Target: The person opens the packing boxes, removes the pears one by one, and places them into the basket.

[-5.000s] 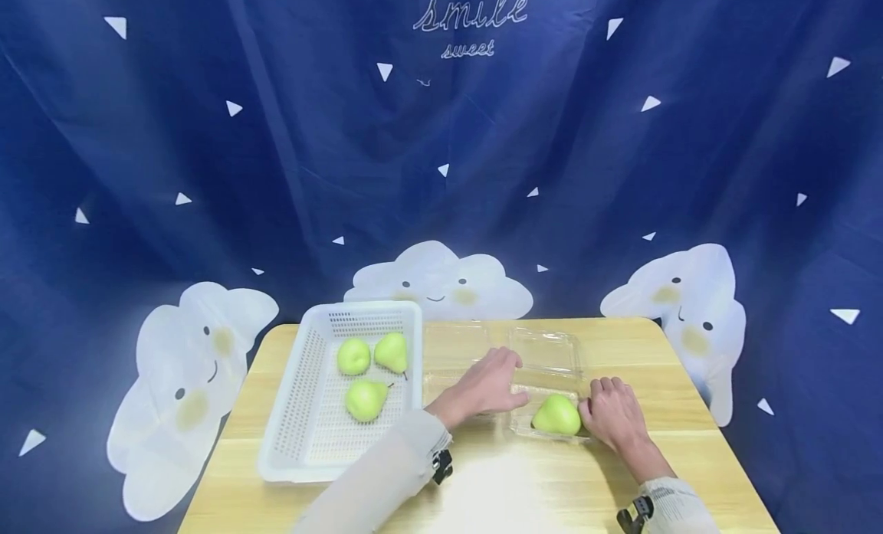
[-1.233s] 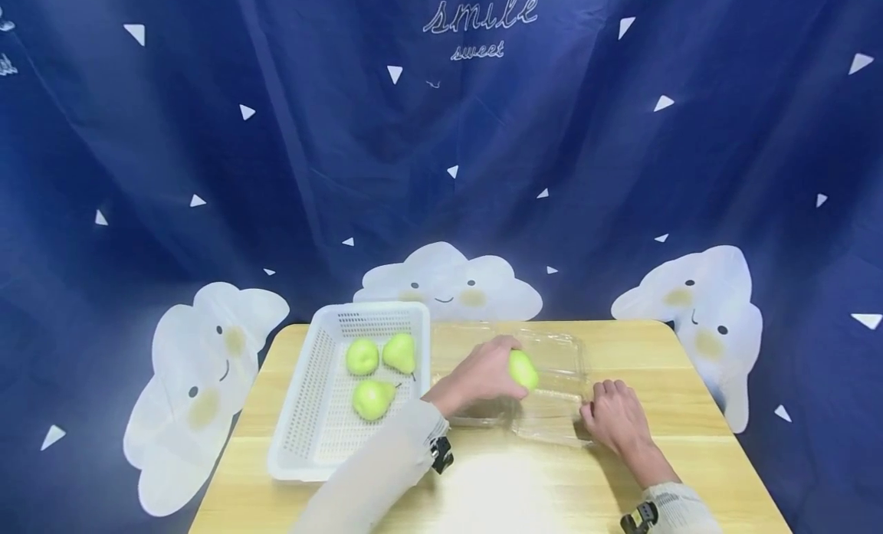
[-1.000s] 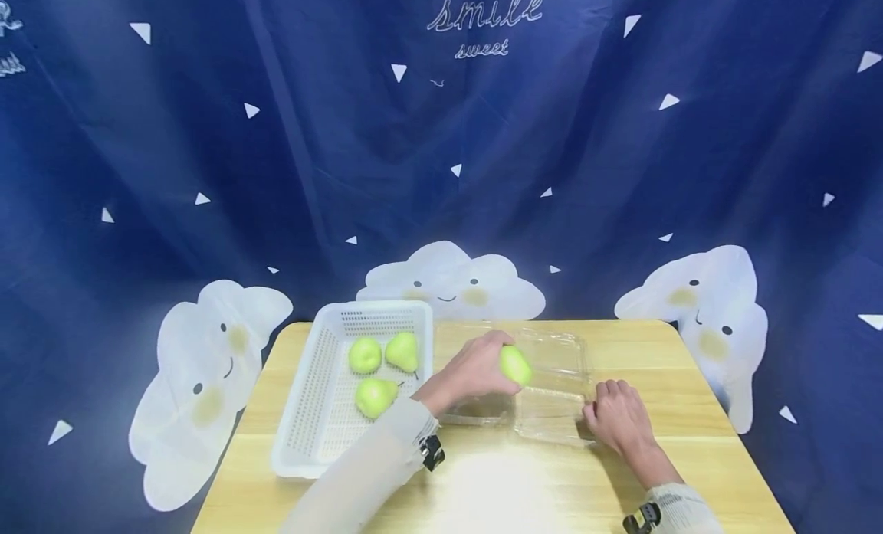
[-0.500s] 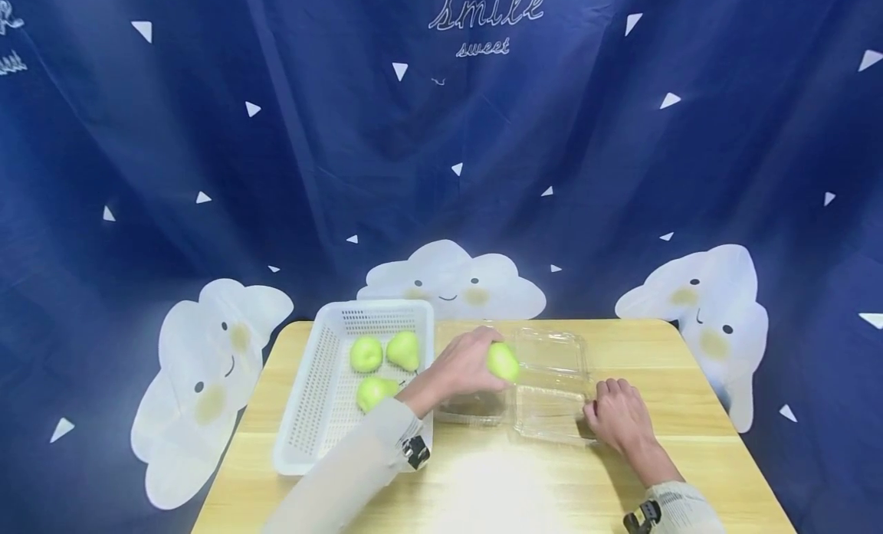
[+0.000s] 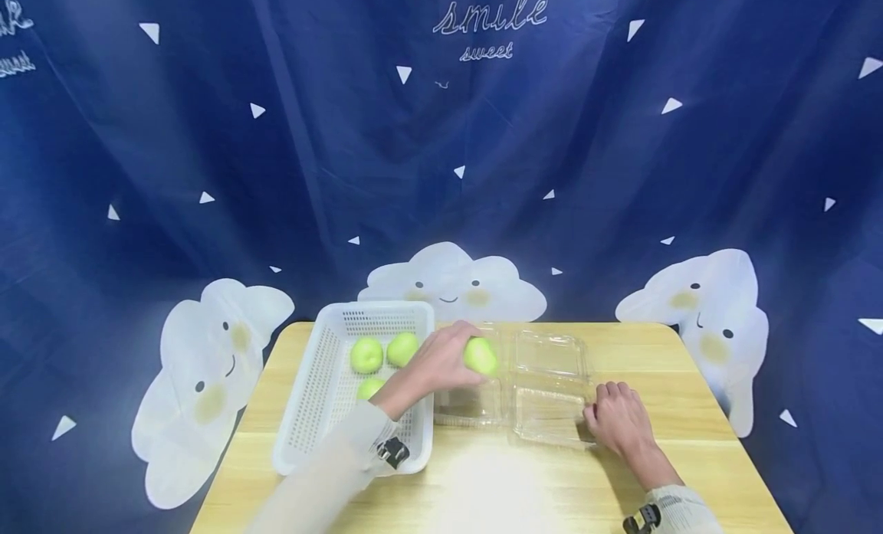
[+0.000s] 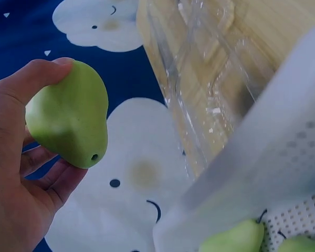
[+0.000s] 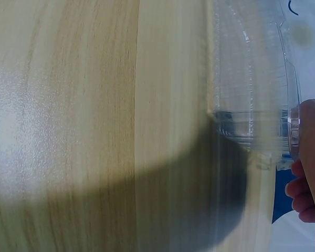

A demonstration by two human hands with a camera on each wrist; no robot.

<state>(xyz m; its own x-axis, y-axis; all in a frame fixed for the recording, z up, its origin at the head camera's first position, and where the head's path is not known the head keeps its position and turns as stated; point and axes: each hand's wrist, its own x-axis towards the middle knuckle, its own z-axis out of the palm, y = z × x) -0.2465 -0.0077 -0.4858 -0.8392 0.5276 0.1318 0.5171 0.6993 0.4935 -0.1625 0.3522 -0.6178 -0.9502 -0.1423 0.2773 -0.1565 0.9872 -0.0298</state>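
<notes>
My left hand (image 5: 444, 359) grips a green pear (image 5: 480, 355) between thumb and fingers. It is raised over the left clear plastic clamshell box (image 5: 469, 420), near the basket's right rim. The left wrist view shows this pear (image 6: 73, 113) against the backdrop, its narrow end tilted down. At the right edge of a second clear clamshell box (image 5: 548, 423), my right hand (image 5: 618, 417) pinches the rim with curled fingers. That box stands with its lid folded back and no fruit inside. The right wrist view shows the thumb side of my right hand (image 7: 311, 152) against the box wall.
A white perforated basket (image 5: 293, 434) stands on the left of the wooden table (image 5: 621, 503), with 3 green pears inside, the front one (image 5: 370, 388) partly behind my left arm. Behind the table hangs a dark blue curtain (image 5: 441, 174) with clouds.
Five seconds ago the pear lay in the right box, with my left hand beside it. My left hand has since picked it up and carried it left towards the basket. My right hand has stayed put.
</notes>
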